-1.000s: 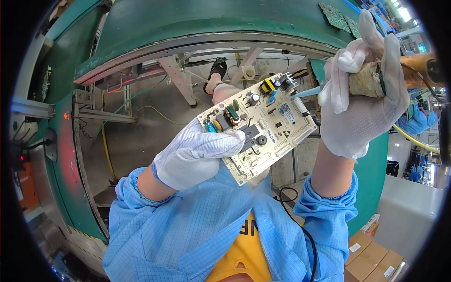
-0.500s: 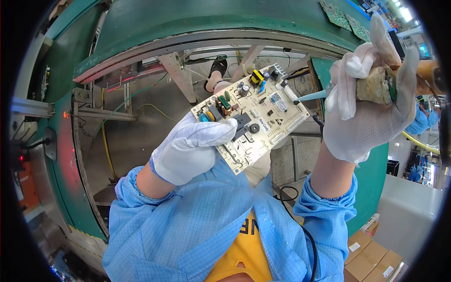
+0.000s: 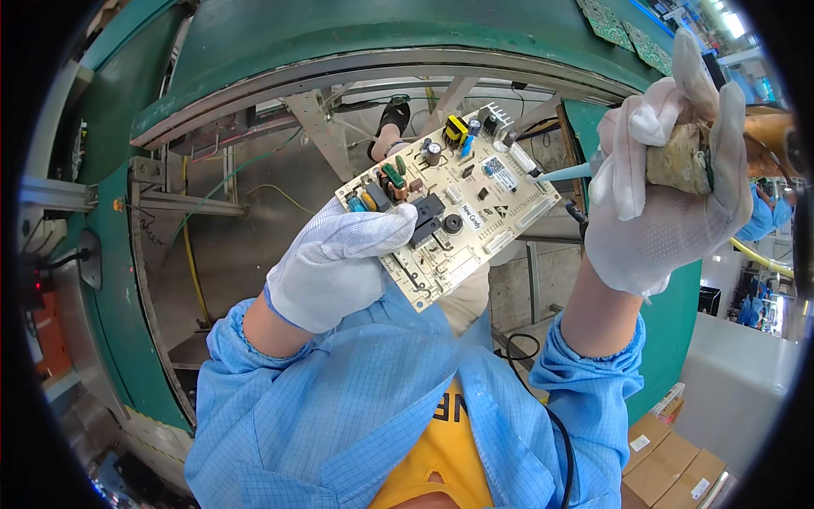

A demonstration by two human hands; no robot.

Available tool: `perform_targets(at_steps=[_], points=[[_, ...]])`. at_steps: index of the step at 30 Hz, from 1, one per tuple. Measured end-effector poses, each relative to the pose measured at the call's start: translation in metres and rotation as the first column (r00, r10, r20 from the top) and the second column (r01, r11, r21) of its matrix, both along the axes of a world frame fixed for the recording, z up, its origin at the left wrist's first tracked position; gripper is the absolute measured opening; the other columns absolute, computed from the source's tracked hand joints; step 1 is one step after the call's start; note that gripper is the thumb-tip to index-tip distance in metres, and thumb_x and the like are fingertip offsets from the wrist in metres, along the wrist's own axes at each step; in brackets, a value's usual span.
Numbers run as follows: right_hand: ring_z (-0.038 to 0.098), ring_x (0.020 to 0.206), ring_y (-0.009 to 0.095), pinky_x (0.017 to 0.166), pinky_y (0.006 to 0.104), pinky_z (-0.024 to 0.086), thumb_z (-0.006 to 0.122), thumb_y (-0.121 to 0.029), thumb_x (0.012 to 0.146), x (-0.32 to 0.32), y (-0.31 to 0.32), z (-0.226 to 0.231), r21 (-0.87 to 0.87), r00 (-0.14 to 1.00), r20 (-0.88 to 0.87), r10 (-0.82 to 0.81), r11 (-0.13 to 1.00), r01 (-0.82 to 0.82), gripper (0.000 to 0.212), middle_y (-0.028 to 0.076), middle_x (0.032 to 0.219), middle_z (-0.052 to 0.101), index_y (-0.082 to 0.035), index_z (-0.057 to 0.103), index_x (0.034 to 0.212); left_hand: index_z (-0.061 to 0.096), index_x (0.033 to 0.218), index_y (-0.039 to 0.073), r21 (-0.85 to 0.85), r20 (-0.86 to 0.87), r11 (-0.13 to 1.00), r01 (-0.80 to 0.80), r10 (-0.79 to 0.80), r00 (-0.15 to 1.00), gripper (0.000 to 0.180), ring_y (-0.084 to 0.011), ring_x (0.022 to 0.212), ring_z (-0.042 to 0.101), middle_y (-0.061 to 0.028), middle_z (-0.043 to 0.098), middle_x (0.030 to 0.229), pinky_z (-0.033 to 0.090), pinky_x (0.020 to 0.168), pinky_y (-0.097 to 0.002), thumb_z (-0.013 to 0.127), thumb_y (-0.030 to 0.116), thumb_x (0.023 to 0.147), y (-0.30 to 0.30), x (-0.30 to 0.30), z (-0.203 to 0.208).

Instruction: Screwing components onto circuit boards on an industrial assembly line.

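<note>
While the left hand (image 3: 339, 267) clamps its left edge, the circuit board (image 3: 466, 199) lies between both hands; the right hand (image 3: 640, 225) grips a blue-nozzled tool (image 3: 677, 165).

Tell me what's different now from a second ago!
The board moved up and left in the picture, along with the left hand. The right hand and its tool shifted slightly right and down; the tip is now farther along the board's edge. Nothing was grabbed or let go. The bench stayed put.
</note>
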State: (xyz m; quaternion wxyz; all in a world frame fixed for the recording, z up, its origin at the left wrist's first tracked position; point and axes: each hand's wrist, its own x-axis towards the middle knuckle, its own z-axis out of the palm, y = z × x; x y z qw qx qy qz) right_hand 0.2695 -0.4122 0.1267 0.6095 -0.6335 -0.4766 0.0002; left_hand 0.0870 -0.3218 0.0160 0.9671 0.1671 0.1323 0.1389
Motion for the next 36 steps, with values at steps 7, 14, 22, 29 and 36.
perform_targets(at_steps=[7, 14, 22, 29, 36], points=[[0.04, 0.04, 0.008, 0.037, 0.0234, 0.031, 0.036, -0.042, 0.098, 0.008, 0.0, -0.005, 0.09, 0.98, -0.063, 0.186, 0.979, -0.18, 0.062, 0.006, 0.067, 0.057, 0.013, 0.054, 0.121, 0.043, 0.133, -0.006, 0.005, -0.069, 1.0, -0.006, 0.006, 0.998, 0.048, -0.0343, 0.108, 0.063, -0.0249, 0.058, 0.121, 0.053, 0.094, -0.0457, 0.059, 0.009, 0.09, -0.003, -0.001, -0.005], [0.048, 0.076, 0.014, 0.061, 0.0304, 0.039, 0.053, -0.046, 0.089, 0.045, -0.017, -0.011, 0.307, 0.499, -0.337, 0.799, 0.594, -0.744, 0.071, 0.009, 0.097, 0.053, 0.003, 0.04, 0.138, 0.043, 0.132, -0.006, -0.05, 0.058, 0.999, 0.017, -0.014, 0.998, 0.044, -0.0286, 0.109, 0.063, -0.0218, 0.06, 0.121, 0.053, 0.095, -0.0423, 0.054, 0.002, 0.09, 0.001, 0.001, -0.003], [0.047, 0.118, 0.028, 0.11, 0.0474, 0.025, 0.062, -0.036, 0.085, 0.1, -0.058, -0.03, 0.593, 0.188, -0.639, 0.746, 0.633, -0.498, 0.071, 0.012, 0.126, 0.051, -0.005, 0.035, 0.144, 0.053, 0.127, -0.003, 0.759, -0.026, 0.647, -0.067, 0.133, 0.991, 0.043, -0.0178, 0.111, 0.06, -0.0121, 0.063, 0.119, 0.047, 0.097, -0.0304, 0.062, 0.002, 0.085, 0.045, -0.026, -0.013], [0.051, 0.083, 0.01, 0.069, 0.0274, 0.045, 0.048, -0.038, 0.099, 0.174, -0.132, -0.103, -0.469, 0.911, -0.078, -0.404, 0.822, 0.324, 0.047, 0.005, 0.106, 0.058, -0.002, 0.055, 0.128, 0.066, 0.109, 0.0, 0.997, 0.062, -0.074, -0.01, 0.746, 0.663, 0.028, -0.0149, 0.09, 0.062, -0.0108, 0.068, 0.104, 0.051, 0.081, -0.0273, 0.064, 0.011, 0.084, 0.192, -0.098, 0.014], [0.041, 0.053, 0.004, 0.042, 0.0179, 0.033, 0.056, -0.036, 0.093, 0.237, -0.201, -0.179, -0.543, 0.712, -0.31, -0.63, 0.732, 0.412, 0.032, 0.001, 0.08, 0.056, -0.006, 0.059, 0.105, 0.054, 0.129, 0.012, 0.856, 0.233, -0.167, 0.488, 0.969, -0.077, 0.051, -0.0277, 0.101, 0.065, -0.0147, 0.067, 0.109, 0.051, 0.086, -0.037, 0.064, 0.021, 0.08, 0.348, -0.189, 0.005]])
